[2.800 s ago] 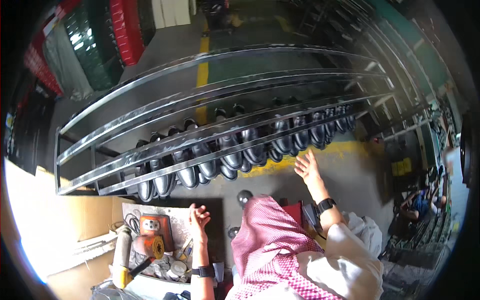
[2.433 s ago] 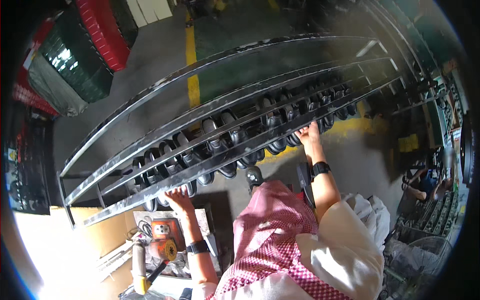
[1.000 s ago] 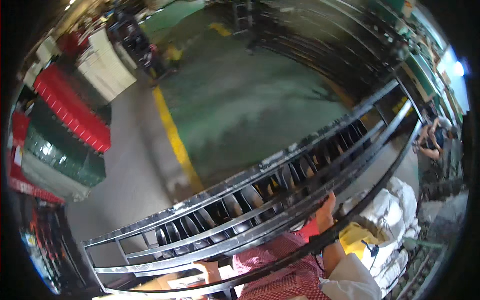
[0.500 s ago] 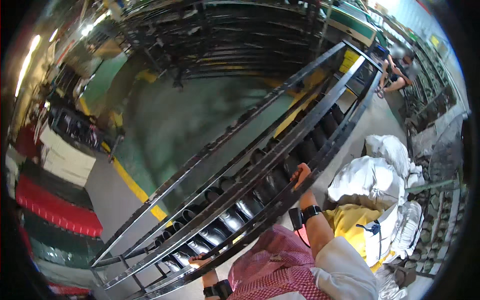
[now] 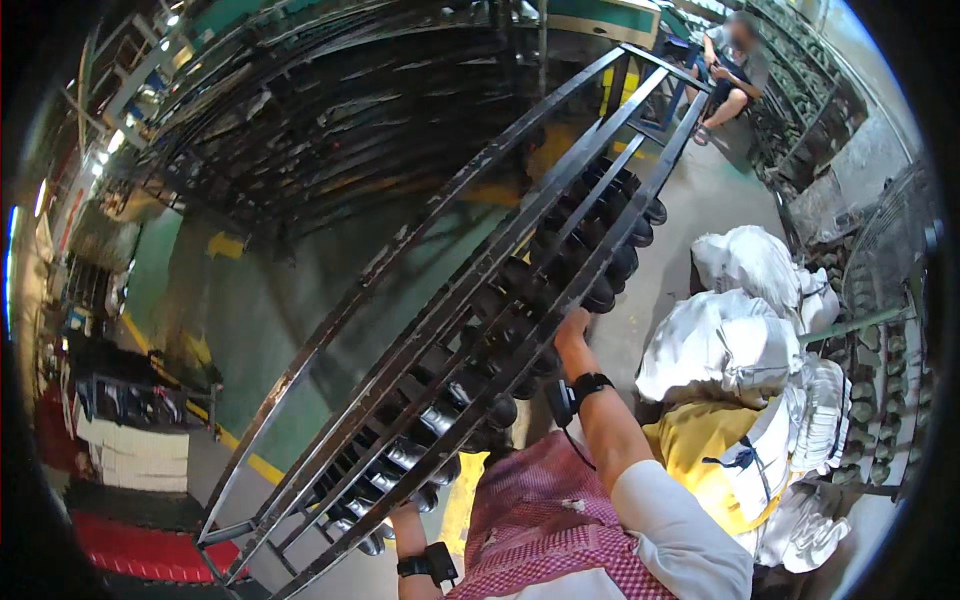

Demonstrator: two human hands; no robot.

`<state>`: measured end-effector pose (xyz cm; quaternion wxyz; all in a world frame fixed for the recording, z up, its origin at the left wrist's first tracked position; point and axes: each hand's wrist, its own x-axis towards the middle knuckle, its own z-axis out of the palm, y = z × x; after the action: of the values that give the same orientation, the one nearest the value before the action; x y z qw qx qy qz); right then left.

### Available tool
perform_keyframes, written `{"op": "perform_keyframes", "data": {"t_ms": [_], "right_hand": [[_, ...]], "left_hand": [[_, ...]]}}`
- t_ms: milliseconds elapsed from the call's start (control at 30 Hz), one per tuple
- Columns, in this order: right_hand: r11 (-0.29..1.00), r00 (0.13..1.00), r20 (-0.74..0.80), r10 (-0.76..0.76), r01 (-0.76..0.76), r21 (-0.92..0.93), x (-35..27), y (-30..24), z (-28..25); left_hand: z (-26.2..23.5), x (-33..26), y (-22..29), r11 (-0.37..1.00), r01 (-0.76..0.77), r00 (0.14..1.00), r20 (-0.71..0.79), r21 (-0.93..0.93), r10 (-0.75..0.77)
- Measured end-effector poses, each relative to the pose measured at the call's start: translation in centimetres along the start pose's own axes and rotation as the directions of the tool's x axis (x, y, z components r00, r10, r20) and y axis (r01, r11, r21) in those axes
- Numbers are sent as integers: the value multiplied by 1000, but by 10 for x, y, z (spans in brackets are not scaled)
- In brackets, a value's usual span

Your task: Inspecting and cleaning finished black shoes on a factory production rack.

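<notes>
A long black metal rack (image 5: 418, 222) slants across the view from lower left to upper right, its frame paint worn. Rows of glossy black shoes (image 5: 437, 418) sit between its rails, toes sticking out on my side. My right hand (image 5: 573, 325) is closed on the near rail about midway along, its fingertips hidden behind the rail. Lower down, my left hand (image 5: 405, 518) is at the same rail near the rack's left end, beside the shoe toes. Its fingers are largely hidden, but it appears closed on the rail.
White sacks (image 5: 725, 345) and a yellow sack (image 5: 695, 450) are piled on my right. A person (image 5: 733, 70) sits beyond the rack's far end. Dark racks (image 5: 380, 110) stand across the green floor (image 5: 270, 330). At left are white stacked material (image 5: 135, 455) and a red surface (image 5: 140, 545).
The rack has tipped in my view, so the shoe toes now stick out past the near rail. The view has turned; sacks and person appear further left. Both hands stay at the near rail.
</notes>
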<state>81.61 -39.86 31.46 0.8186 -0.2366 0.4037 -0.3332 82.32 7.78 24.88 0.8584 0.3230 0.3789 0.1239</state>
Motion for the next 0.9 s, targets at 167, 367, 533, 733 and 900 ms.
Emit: {"op": "perform_keyframes", "data": {"t_ms": [167,367,533,733,900], "right_hand": [[996,977,-199,-72,60,-66,34,-51,57],[992,977,-175,-123,113,-62,133,-76,51],[997,981,-176,-77,72,-31,208,-107,39],[994,986,-126,-112,112,-6,264,-165,45],[987,991,-124,-41,60,152,356,-205,-5]], "left_hand": [[1,18,-13,998,17,999,38,54,-19],[122,-50,-107,358,-678,723,495,642,481],[149,-25,-121,577,-314,940,334,754,75],[146,-19,-181,518,-309,900,421,797,-111],[235,-96,-239,379,-777,512,855,503,-86]]}}
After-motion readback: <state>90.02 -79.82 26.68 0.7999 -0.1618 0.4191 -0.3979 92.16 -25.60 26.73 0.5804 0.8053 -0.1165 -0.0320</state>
